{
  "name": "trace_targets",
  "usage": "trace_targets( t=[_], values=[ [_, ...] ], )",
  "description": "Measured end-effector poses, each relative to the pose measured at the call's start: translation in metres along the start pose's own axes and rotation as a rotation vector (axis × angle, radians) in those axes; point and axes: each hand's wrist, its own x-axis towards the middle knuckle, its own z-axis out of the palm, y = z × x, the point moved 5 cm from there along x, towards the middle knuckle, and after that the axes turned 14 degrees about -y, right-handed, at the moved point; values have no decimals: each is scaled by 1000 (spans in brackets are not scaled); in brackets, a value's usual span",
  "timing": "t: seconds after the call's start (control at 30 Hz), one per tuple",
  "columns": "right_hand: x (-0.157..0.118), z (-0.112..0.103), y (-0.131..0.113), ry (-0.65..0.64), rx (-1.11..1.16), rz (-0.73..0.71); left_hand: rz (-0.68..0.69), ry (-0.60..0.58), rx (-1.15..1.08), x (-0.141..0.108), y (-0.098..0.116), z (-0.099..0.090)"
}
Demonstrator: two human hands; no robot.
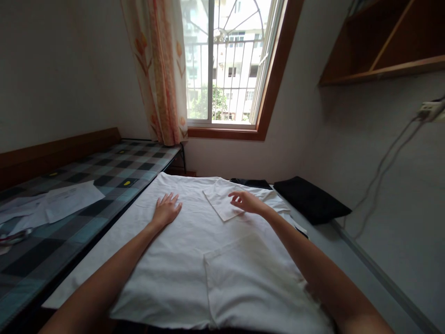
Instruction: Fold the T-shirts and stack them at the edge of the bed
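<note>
A white coat (181,260) lies spread out in front of me, with a small patch pocket (224,211) near its far end and a larger pocket (243,273) closer to me. My left hand (168,209) rests flat on the cloth, left of the small pocket, fingers spread. Over the small pocket is my right hand (245,202), its fingers loosely bent and apart, with nothing seen in them. Whether its fingertips touch the cloth I cannot tell. Some fabric at the right is bunched and partly covered by my right forearm.
On the left, a bed with a checked cover (104,162) holds loose papers (74,202). A black folded item (309,199) lies at the right by the wall. A curtain (163,69) hangs beside the barred window (229,65). A wooden shelf (382,69) and cables (385,160) are at the right.
</note>
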Motion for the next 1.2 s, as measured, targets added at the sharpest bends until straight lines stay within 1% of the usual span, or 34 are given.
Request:
trace_targets(
  t=[0.1,0.17,0.23,0.3,0.33,0.4,0.43,0.5,0.6,0.67,0.77,0.83,0.9,0.97,1.03,1.13,1.2],
  values=[
    [-20,-4,29,30,-129,162,13,19,3,1,-1,-2],
    [-34,-7,46,74,-214,272,2,22,-7,5,0,-6],
    [-46,-10,61,145,-258,386,-27,4,-41,14,2,-10],
    [-56,-13,76,244,-252,504,-43,-26,-117,28,10,-15],
    [-60,-13,82,297,-242,556,-29,-41,-182,37,17,-17],
    [-65,-12,92,383,-222,638,39,-60,-339,56,35,-20],
    [-66,-11,95,409,-216,663,90,-60,-420,66,46,-22],
    [-66,-7,99,438,-209,683,175,-61,-490,86,71,-25],
    [-64,-4,103,500,-180,647,241,-67,-538,109,105,-25],
    [-61,-4,106,559,-82,541,256,-66,-567,121,123,-25],
    [-55,-7,115,645,247,271,260,-67,-606,133,142,-23],
    [-52,-7,123,657,457,166,252,-79,-633,139,150,-21],
    [-49,-5,128,598,550,146,234,-96,-666,145,157,-19],
    [-46,-3,127,517,541,126,207,-113,-708,149,162,-19],
    [-46,-2,124,476,495,100,182,-130,-760,152,166,-19],
    [-49,-1,124,488,449,107,153,-163,-845,154,171,-19],
    [-50,-2,127,522,471,126,143,-195,-904,153,174,-19]
  ],
)
